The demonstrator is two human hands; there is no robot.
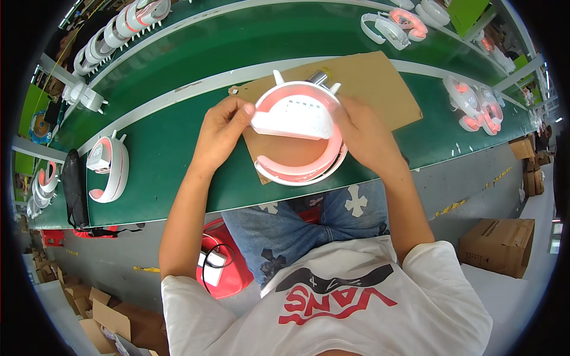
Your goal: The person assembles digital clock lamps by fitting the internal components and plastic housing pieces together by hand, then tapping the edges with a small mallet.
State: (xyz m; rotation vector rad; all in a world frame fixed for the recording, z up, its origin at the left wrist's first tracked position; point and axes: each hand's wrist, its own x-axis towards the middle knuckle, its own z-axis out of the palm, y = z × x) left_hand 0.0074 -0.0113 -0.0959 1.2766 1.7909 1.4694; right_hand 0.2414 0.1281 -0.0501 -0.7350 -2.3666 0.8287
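In the head view, a white-and-pink C-shaped housing [303,121] is held up in front of the body, over the near edge of the green tabletop [178,154] and partly over a cardboard sheet [380,83]. With the housing taken as the dial, its rim is pinched near 10 o'clock by the left grip [219,133], the thumb laid on the front edge. The right grip [371,139] is wrapped around the side near 2 o'clock, its fingertips mostly hidden behind. A metal cylinder [319,77] is seen just past the top, near 1 o'clock.

The housing is judged to be light, hollow, stiff plastic, smooth enough to slip if held loosely. The thick upper body is best grasped, at 10 and 2 o'clock. The thin lower arc, ended freely near 8 o'clock, may be flexed under load, and the small prongs at 11 and 1 o'clock could be snapped if pulled.
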